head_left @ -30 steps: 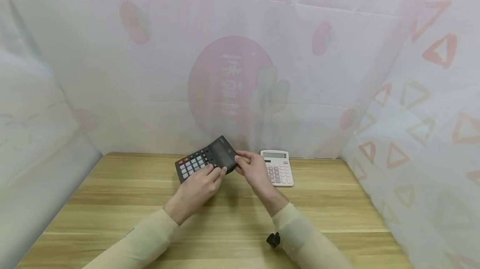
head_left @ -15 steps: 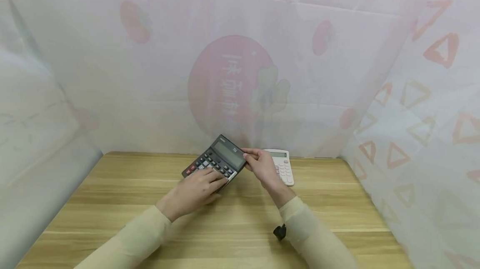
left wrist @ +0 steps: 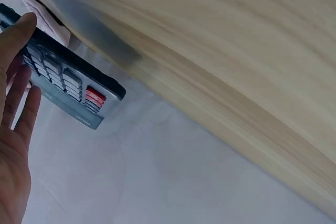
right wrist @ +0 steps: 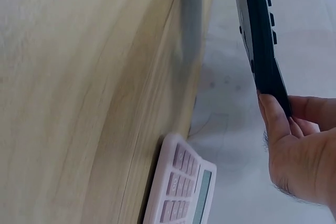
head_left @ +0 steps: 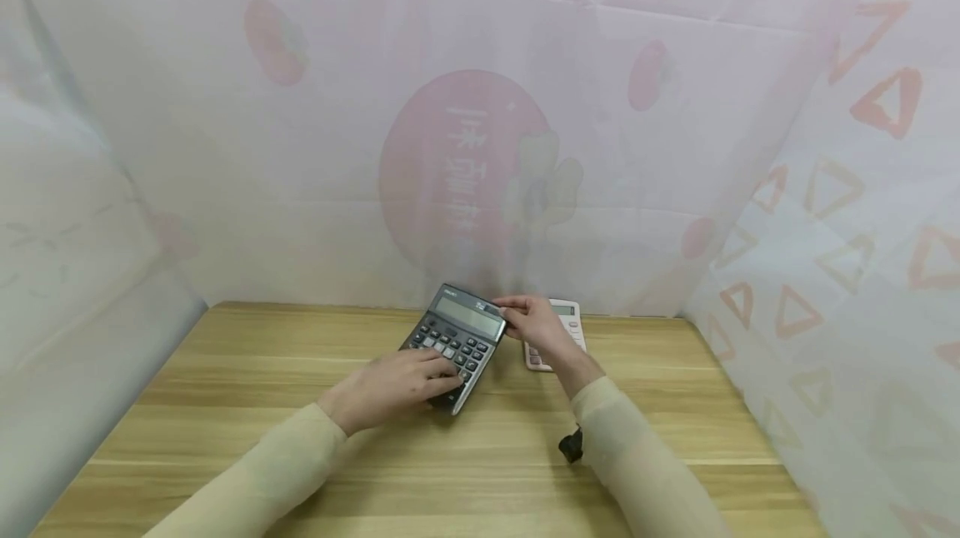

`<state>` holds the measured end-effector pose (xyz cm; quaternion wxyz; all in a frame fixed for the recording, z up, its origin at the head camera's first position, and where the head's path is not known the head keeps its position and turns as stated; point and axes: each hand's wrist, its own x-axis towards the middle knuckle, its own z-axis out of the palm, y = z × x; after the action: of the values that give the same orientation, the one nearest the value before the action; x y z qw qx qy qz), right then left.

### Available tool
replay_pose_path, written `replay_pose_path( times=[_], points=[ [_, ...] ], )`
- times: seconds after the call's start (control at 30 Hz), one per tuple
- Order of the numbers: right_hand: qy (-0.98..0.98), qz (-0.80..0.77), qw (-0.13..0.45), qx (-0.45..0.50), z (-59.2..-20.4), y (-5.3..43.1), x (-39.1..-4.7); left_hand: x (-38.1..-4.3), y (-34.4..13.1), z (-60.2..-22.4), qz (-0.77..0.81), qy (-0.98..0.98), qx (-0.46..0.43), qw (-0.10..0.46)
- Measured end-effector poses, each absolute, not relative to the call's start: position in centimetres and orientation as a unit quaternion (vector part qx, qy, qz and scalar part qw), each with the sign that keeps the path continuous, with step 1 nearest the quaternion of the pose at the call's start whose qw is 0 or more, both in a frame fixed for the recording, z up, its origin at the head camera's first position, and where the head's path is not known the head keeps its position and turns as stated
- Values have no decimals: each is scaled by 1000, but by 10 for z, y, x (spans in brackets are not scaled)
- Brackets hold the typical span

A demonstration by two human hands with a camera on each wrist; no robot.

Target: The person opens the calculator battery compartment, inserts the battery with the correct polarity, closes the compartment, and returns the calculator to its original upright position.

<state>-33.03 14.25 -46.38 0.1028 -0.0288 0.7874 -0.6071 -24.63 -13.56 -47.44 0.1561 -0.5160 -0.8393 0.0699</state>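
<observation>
A dark calculator with grey and red keys is held tilted above the table, its screen end toward the back wall. My right hand pinches its upper right corner between thumb and fingers, which the right wrist view shows from the side. Over the lower keys lies my left hand, hiding part of the keypad. In the left wrist view, its thumb crosses the edge near the keys and its straight, spread fingers lie on the key side. A white and pink calculator rests behind my right hand, partly covered by it.
The wooden table carries the pale calculator near its back edge. Light printed sheets stand as walls at the back and both sides. A small black device shows beside the right sleeve.
The dark calculator has turned more upright and shifted right and toward me. My left hand has moved from its side onto the keys; my right hand keeps its corner and has moved right.
</observation>
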Motion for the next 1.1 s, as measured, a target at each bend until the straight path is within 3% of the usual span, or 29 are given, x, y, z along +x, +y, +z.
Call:
replay_pose_path(
  times=[0.27,0.6,0.93,1.1],
  points=[
    [826,-550,109,-52,-475,141,-342,-241,-112,-481,115,-832,-526,137],
    [899,-424,46,-97,-482,130,-342,-243,-86,-481,91,-850,-507,113],
    [916,-370,83,-129,-491,130,-347,-248,-67,-489,97,-861,-487,106],
    [922,-357,67,-133,-489,136,-341,-251,-72,-485,49,-885,-457,76]
  ],
)
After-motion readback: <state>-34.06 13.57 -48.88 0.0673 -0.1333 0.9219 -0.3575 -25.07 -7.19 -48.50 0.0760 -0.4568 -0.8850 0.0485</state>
